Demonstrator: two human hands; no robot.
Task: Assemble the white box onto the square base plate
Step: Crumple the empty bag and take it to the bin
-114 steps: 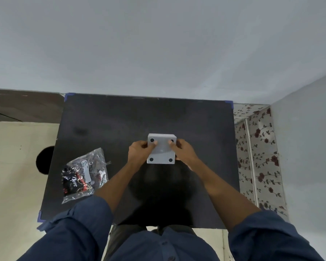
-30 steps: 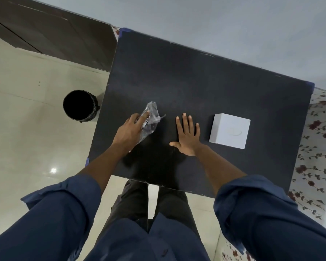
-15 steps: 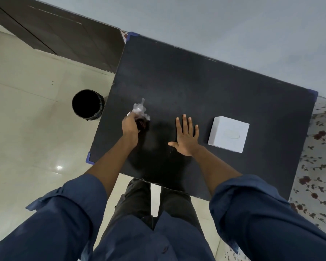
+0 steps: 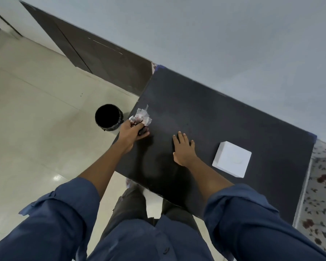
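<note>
White box (image 4: 231, 158) is sitting on the black table (image 4: 215, 113), just right of the right hand (image 4: 183, 150), which is lying flat, fingers spread, holding nothing. Left hand (image 4: 132, 131) is fisting a crumpled plastic bag (image 4: 142, 116). Box probably rigid, light, smooth; take it by opposite side walls.

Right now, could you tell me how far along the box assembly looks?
The white box sits closed on the black table, touched by neither hand, so assembly looks done. The left hand grips a crumpled plastic bag near the black bin; the right hand rests flat. Probably only binning remains.
</note>
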